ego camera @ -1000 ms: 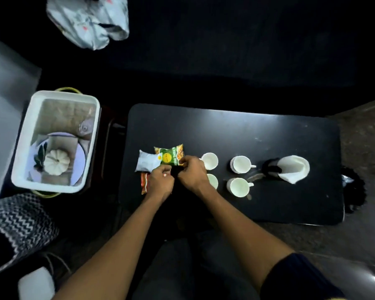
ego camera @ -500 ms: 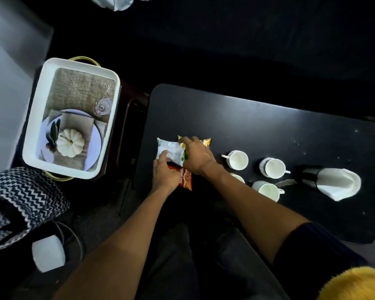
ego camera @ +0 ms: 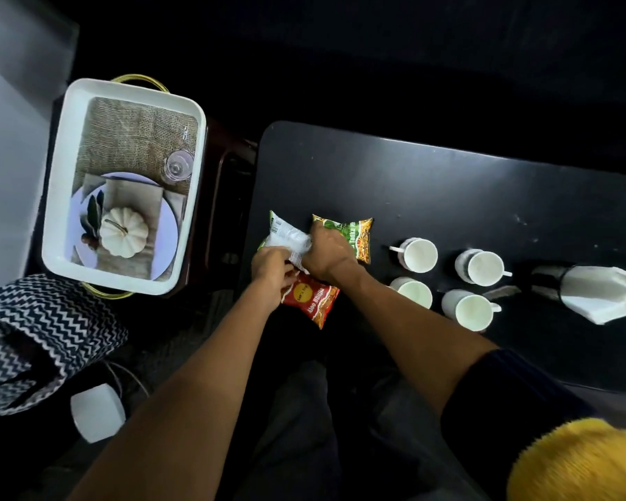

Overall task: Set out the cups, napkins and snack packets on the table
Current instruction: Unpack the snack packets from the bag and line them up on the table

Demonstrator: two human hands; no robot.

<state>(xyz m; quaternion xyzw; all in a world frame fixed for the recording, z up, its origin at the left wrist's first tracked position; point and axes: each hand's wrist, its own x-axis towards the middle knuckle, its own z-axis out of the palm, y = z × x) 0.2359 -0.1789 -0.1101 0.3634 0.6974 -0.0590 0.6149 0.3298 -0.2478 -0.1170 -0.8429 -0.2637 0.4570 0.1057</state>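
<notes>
Three snack packets lie at the left end of the black table (ego camera: 430, 182): a white packet (ego camera: 284, 235), a green packet (ego camera: 356, 233) and a red packet (ego camera: 313, 301). My left hand (ego camera: 270, 271) and my right hand (ego camera: 326, 254) both pinch the white packet, which lies over the other two. Several white cups (ego camera: 418, 254) stand in two rows to the right. Further right, a dark holder (ego camera: 546, 282) lies on its side with white napkins (ego camera: 598, 292) sticking out.
A white tray (ego camera: 56, 197) sits on a stand left of the table, holding a plate, a small white pumpkin (ego camera: 123, 236) and a glass (ego camera: 176, 168). A zigzag-patterned bag (ego camera: 33, 338) lies at lower left. Something yellow (ego camera: 579, 464) shows at lower right.
The view shifted left and down. My hands moved from the green packet to the white one, and the red packet now shows more below them.
</notes>
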